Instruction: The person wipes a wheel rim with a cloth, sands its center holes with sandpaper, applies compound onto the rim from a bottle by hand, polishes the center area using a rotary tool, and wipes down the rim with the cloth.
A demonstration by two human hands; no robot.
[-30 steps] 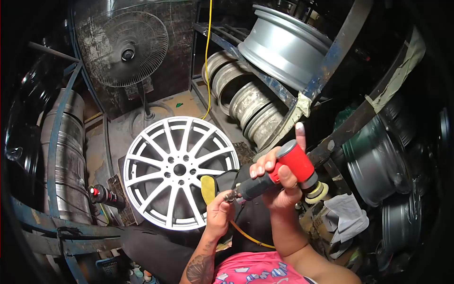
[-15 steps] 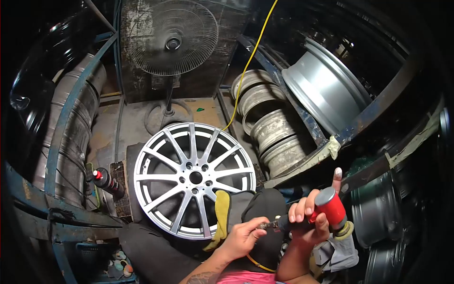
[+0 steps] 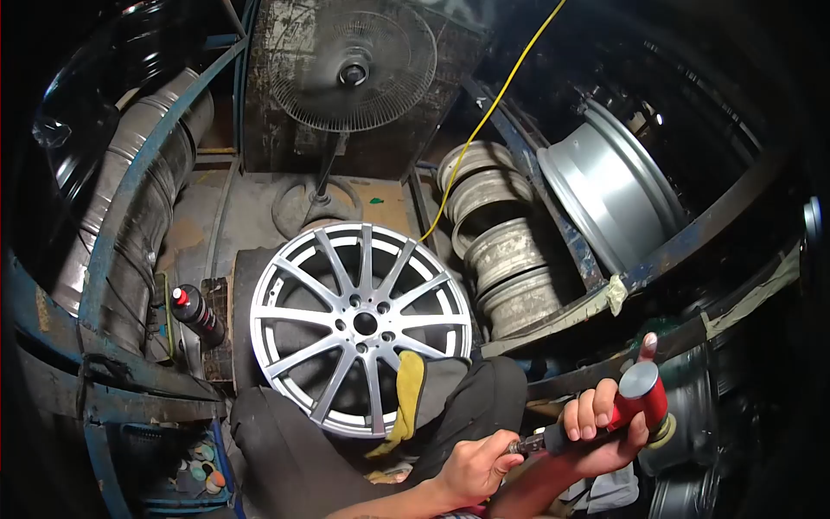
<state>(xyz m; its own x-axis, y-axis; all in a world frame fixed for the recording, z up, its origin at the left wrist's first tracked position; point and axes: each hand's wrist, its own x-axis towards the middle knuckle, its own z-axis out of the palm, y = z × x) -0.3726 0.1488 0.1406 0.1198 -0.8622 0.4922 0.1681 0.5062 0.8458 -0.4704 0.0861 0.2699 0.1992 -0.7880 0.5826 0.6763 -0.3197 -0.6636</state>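
Note:
My right hand (image 3: 609, 424) is wrapped round a red and black air polisher (image 3: 641, 394) with a yellowish pad on its head, the index finger pointing up. At the tool's rear end, my left hand (image 3: 475, 467) pinches the metal hose fitting (image 3: 526, 445). A silver multi-spoke wheel rim (image 3: 363, 259) lies face up in front of my knees. Against its lower right edge rests a yellow and grey glove (image 3: 408, 394), touched by neither hand.
A standing fan (image 3: 354, 73) is beyond the rim. Old rims (image 3: 510, 251) and a large silver rim (image 3: 605, 182) line the right-hand rack. A black bottle (image 3: 197, 313) stands at left, above a blue basket (image 3: 143, 458). A yellow hose (image 3: 493, 108) hangs down behind.
The view has shifted, so the rim and fan appear further right. Both hands and the polisher have moved lower and to the right in view, still held together.

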